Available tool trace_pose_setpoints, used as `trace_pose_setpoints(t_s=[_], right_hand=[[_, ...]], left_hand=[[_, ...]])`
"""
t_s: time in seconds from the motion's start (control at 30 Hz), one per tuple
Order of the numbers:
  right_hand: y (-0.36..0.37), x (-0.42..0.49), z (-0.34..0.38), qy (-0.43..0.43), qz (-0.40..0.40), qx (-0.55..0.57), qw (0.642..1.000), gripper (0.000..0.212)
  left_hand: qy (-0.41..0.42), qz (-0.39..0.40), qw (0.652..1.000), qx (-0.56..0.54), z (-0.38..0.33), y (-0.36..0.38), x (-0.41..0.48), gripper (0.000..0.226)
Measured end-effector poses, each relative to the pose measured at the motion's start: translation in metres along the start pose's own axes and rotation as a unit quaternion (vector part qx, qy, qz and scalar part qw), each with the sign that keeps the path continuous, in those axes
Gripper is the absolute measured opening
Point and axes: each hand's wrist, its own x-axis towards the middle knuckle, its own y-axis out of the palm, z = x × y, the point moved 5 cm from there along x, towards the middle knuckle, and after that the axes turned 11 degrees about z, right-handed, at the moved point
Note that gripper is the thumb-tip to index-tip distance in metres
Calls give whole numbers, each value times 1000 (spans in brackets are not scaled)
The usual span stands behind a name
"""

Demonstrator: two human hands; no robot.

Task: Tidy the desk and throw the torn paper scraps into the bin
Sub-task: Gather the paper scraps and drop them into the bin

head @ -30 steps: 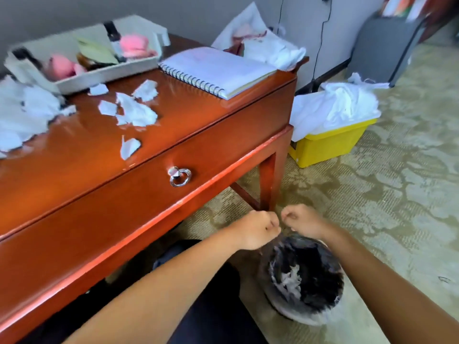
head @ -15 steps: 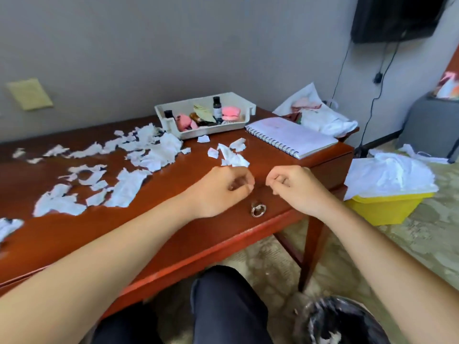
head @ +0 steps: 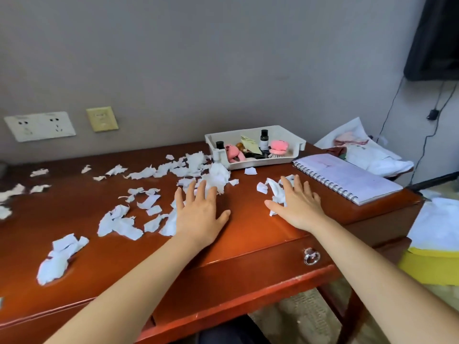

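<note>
Ragged white torn paper scraps [head: 119, 223] litter the glossy red-brown wooden tabletop [head: 248, 229], thickest at left and centre. The left hand [head: 200, 217] lies palm-down among them, fingers [head: 190, 194] straight and spread, tips at a crumpled clump. The right hand [head: 299, 207] lies flat too, fingers [head: 288, 187] splayed over a small heap of scraps. Behind is a white plastic tray [head: 263, 162] of small bottles and pink plush toys. Rightward lies a spiral-bound notebook [head: 347, 181], its faint page marks unreadable.

desk [head: 248, 234] | paper scraps [head: 119, 224] | tray [head: 258, 163] | notebook [head: 347, 180]
</note>
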Motion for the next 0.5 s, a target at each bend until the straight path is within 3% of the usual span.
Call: trace_pose_setpoints(t_s=[0.17, 0.33, 0.5], right_hand=[[3, 30, 25, -29, 11, -12, 999, 75], [8, 48, 55, -106, 9, -27, 994, 58], [11, 64, 73, -146, -13, 2, 989, 46]], left_hand=[[-42, 31, 999, -15, 12, 9, 11, 73], [-23, 94, 992, -76, 16, 20, 34, 75], [1, 16, 994, -107, 20, 16, 65, 74]])
